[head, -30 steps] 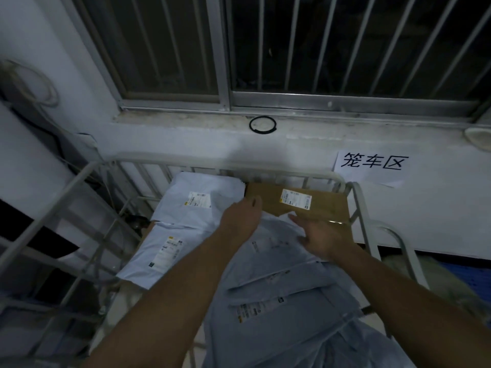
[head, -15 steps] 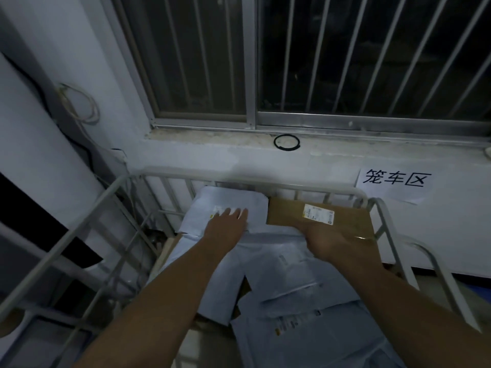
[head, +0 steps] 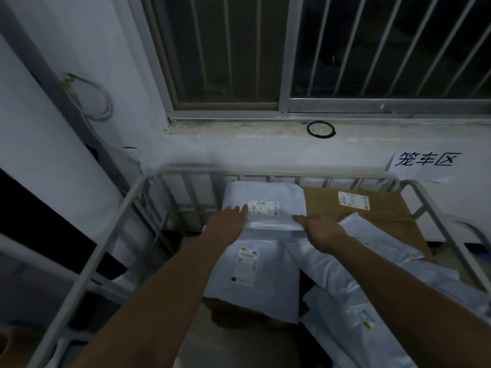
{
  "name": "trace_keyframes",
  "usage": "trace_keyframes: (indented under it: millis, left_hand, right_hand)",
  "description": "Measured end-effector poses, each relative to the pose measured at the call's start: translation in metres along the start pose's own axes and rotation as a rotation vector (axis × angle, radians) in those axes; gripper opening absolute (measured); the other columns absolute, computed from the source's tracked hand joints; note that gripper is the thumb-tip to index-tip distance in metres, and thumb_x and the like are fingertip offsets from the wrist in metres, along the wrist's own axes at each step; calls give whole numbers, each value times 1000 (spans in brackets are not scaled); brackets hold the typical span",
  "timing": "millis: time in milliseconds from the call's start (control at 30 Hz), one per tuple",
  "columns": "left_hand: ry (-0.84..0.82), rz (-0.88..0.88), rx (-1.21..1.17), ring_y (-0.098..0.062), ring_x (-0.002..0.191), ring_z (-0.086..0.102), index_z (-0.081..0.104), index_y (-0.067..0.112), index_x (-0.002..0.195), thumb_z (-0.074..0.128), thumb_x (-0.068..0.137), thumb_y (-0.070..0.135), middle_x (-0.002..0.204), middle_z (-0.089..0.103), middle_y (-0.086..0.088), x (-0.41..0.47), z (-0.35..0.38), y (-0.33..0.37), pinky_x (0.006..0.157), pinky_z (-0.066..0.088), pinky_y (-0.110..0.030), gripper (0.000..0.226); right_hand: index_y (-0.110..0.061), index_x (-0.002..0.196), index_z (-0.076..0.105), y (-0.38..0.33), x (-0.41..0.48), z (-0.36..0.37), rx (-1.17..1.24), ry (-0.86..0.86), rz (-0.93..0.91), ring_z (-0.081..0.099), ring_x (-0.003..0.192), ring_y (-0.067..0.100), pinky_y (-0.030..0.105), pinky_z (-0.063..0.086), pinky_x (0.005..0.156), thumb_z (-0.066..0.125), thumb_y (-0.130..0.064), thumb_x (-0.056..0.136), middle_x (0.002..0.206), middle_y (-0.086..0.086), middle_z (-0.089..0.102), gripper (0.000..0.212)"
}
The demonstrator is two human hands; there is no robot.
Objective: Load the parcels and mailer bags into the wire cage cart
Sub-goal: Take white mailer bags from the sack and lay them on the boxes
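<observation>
The wire cage cart point(head: 268, 171) stands against the wall below the window, holding several pale mailer bags and a brown cardboard parcel point(head: 382, 221). A white mailer bag point(head: 265, 193) lies at the cart's back. My left hand point(head: 228, 221) rests flat on its near left edge, fingers apart, by its label. My right hand point(head: 320, 229) lies flat at its near right corner. Whether either hand grips the bag cannot be seen. A second labelled mailer bag point(head: 255, 274) lies under my left forearm, and more bags point(head: 358, 274) are heaped to the right.
The white wall and barred window point(head: 318, 62) close off the far side. A paper sign point(head: 425, 162) with black characters hangs on the wall at right. A black ring point(head: 321, 128) lies on the sill. Another metal rack point(head: 39, 256) stands left of the cart.
Both hands have slid left and farther back, from the heap of bags onto the white mailer bag at the cart's back. The camera has turned left.
</observation>
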State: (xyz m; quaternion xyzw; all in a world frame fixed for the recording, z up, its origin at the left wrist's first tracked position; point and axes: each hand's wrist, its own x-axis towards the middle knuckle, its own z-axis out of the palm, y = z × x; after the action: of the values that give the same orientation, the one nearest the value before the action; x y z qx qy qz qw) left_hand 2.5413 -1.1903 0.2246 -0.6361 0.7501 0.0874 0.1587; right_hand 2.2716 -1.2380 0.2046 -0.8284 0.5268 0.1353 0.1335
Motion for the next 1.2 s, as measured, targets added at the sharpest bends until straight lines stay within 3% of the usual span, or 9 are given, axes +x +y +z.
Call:
trace_keyframes:
  millis: [200, 300, 400, 500, 667, 767, 833, 967, 1200]
  left_hand:
    - [-21, 3, -101, -34, 136, 42, -4, 6, 158, 41, 104, 13, 157, 29, -20, 12, -7, -20, 109, 40, -43, 71]
    - [57, -10, -151, -35, 123, 53, -11, 9, 158, 40, 103, 12, 153, 34, -23, 19, -19, -25, 98, 44, -41, 75]
    - [194, 12, -173, -35, 136, 42, -9, 10, 158, 42, 99, 0, 163, 17, -20, 20, -19, -29, 103, 40, -41, 79]
    - [215, 38, -188, -33, 150, 18, -5, 8, 158, 39, 98, -8, 166, 3, -17, 22, -1, -33, 117, 21, -39, 77]
    - [-155, 84, -159, -32, 150, 17, 23, 9, 156, 44, 105, 19, 164, 17, -12, 1, 85, -26, 119, 18, -42, 56]
    - [-502, 63, -97, -35, 152, -3, 6, 24, 160, 54, 98, 48, 167, -7, -4, -21, 139, -17, 121, 12, -51, 83]
    - [-587, 27, -151, -32, 152, 7, 7, 21, 160, 53, 97, 50, 167, 2, -8, -25, 150, -15, 122, 19, -46, 83]
    - [-572, -13, -257, -28, 144, 32, 22, 15, 157, 49, 102, 39, 162, 26, -11, -17, 144, -22, 114, 31, -34, 66]
    - [-429, -40, -284, -27, 138, 39, 26, 13, 155, 38, 105, 30, 157, 33, -12, -1, 135, -24, 112, 36, -35, 54]
  right_hand:
    - [-20, 156, 25, -13, 17, -11, -38, -10, 64, 52, 129, 31, 37, 44, 105, 45, -18, 101, 148, 13, 49, 59]
    - [-16, 153, 30, -18, 16, -27, -40, 104, 101, 58, 118, 36, 41, 51, 92, 46, -11, 98, 141, 15, 53, 57]
    - [-15, 158, 19, -24, 11, -33, 3, 194, 142, 53, 126, 37, 41, 48, 90, 47, -4, 96, 158, 12, 33, 69]
    - [-16, 160, 11, -27, 7, -12, 10, 163, 85, 27, 148, 30, 39, 36, 109, 40, -1, 98, 167, 6, 10, 70]
    - [-17, 159, 12, -35, -11, 92, -21, -63, 15, 11, 153, 28, 44, 26, 119, 42, -16, 102, 167, 11, 8, 65]
    - [-18, 160, 6, -55, -37, 145, 45, -374, 49, 3, 154, 28, 48, 21, 121, 42, -48, 102, 167, 9, 1, 75]
    - [-17, 160, 9, -61, -43, 158, 149, -465, 83, 11, 153, 26, 40, 18, 123, 34, -70, 93, 167, 8, 7, 89]
    - [-15, 157, 25, -52, -37, 147, 230, -407, 155, 31, 146, 24, 30, 26, 116, 40, -41, 106, 162, 8, 29, 60]
    - [-13, 136, 56, -14, -41, 126, 256, -275, 240, 52, 129, 25, 31, 41, 104, 42, -35, 97, 140, 8, 57, 47]
